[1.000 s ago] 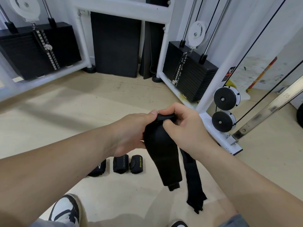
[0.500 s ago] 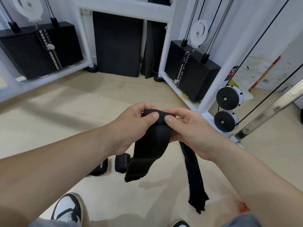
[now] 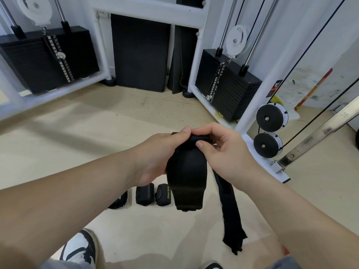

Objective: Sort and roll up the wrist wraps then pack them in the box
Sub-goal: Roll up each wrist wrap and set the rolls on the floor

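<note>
A black wrist wrap [image 3: 186, 175] hangs in front of me, its top end curled into a small roll. My left hand [image 3: 157, 154] grips that top from the left, thumb on the roll. From the right, my right hand [image 3: 219, 150] pinches the roll between thumb and fingers. A second black strip [image 3: 231, 216] dangles below my right wrist; whether it is a separate wrap I cannot tell. Three rolled black wraps [image 3: 163, 194] lie in a row on the floor under my left hand, one with yellow lettering. No box is in view.
A white cable machine frame [image 3: 250, 121] with two black weight stacks [image 3: 227, 88] stands behind and to the right. Black pulleys [image 3: 269, 118] and a steel bar [image 3: 318, 134] are at the right. My shoes [image 3: 81, 249] are at the bottom on the beige floor.
The wrap's hanging end has swung back from the left and now hangs straight down. My thumbs have turned the top edge over into a tighter roll.
</note>
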Demonstrator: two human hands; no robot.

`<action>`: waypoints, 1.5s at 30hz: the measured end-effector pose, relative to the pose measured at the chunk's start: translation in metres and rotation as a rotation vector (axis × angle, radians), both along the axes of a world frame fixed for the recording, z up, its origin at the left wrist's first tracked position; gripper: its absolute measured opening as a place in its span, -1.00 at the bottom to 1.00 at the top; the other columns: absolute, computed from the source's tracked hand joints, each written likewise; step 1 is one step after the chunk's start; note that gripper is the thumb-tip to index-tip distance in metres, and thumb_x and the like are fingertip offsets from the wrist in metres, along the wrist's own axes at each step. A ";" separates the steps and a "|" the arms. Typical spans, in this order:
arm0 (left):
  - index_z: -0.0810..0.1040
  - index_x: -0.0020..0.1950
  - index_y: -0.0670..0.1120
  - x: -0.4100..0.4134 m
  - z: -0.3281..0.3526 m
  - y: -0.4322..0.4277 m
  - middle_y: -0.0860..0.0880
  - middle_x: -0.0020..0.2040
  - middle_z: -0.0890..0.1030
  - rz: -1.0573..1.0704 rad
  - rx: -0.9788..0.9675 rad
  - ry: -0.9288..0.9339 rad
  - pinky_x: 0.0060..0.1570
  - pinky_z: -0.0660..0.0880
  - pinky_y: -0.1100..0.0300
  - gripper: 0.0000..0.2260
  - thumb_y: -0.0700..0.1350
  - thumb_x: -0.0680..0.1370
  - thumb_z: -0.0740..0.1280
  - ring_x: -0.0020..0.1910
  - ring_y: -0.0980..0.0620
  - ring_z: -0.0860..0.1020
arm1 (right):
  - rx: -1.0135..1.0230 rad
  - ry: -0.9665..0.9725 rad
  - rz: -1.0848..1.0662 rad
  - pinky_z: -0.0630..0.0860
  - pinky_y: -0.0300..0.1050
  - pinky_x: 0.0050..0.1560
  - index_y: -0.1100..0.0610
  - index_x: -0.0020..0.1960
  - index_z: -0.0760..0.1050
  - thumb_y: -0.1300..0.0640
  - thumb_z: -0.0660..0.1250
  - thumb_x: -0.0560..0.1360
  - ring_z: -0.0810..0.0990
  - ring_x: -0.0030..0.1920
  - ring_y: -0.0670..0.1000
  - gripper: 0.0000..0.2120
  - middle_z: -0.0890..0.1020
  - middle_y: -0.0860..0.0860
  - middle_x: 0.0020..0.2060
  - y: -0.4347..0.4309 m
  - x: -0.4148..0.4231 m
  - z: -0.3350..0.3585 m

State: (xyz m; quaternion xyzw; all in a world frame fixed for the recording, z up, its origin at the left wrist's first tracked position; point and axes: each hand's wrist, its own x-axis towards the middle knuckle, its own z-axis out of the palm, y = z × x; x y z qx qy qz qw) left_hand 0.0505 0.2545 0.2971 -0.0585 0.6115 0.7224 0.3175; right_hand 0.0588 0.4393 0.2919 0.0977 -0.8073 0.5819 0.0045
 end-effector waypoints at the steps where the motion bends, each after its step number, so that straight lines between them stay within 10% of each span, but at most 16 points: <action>1: 0.63 0.37 -0.07 0.000 0.002 -0.001 -0.12 0.19 0.76 0.038 0.014 0.015 0.22 0.63 -0.04 -0.63 0.12 0.69 0.32 0.20 -0.12 0.73 | -0.003 -0.002 -0.009 0.69 0.00 0.19 -0.13 -0.03 0.70 0.43 0.39 0.60 0.72 0.09 -0.01 -0.57 0.77 -0.07 -0.02 0.001 0.000 0.001; 7: 0.59 0.27 -0.08 0.000 0.005 -0.002 -0.15 0.11 0.72 0.167 -0.025 0.124 -0.18 0.63 0.12 -0.82 -0.11 0.68 0.39 -0.04 -0.06 0.71 | -0.305 -0.238 -0.012 0.69 0.01 -0.02 0.08 0.02 0.60 0.48 0.42 0.53 0.71 -0.07 0.16 -0.70 0.70 0.13 -0.05 0.002 0.000 0.009; 10: 0.55 0.29 -0.04 -0.001 0.002 -0.002 -0.19 0.17 0.70 0.142 -0.085 0.222 -0.07 0.65 0.06 -0.83 -0.13 0.70 0.37 0.03 -0.08 0.69 | -0.421 -0.390 -0.050 0.71 0.14 0.03 0.15 0.15 0.45 0.17 0.43 0.64 0.76 -0.07 0.16 -0.82 0.71 0.13 -0.03 -0.001 -0.003 0.013; 14: 0.55 0.25 0.02 0.005 0.002 0.000 -0.15 0.14 0.70 0.090 -0.148 0.336 0.00 0.68 0.03 -0.86 -0.13 0.70 0.36 0.06 -0.09 0.71 | -0.071 -0.462 0.018 0.68 0.07 -0.03 0.06 0.27 0.64 -0.27 0.20 0.71 0.77 0.00 0.10 -0.54 0.77 0.11 -0.01 0.001 -0.007 0.008; 28: 0.58 0.28 0.03 0.009 0.007 0.014 -0.02 0.12 0.71 0.153 -0.148 0.215 0.24 0.62 0.01 -0.72 0.17 0.71 0.28 0.12 -0.01 0.69 | -0.080 -0.347 -0.002 0.57 0.22 0.40 -0.04 0.25 0.55 -0.02 0.25 0.75 0.67 0.29 0.13 -0.85 0.71 0.08 0.20 -0.001 -0.004 0.004; 45: 0.50 0.26 0.16 0.015 0.022 -0.006 0.00 0.11 0.68 -0.062 -0.359 0.462 -0.13 0.54 0.27 -0.88 0.04 0.74 0.24 0.01 0.11 0.64 | -0.049 -0.506 0.105 0.52 0.19 0.43 -0.18 0.42 0.48 -0.55 0.14 0.47 0.68 0.32 0.06 -0.31 0.72 -0.02 0.26 -0.003 -0.013 -0.008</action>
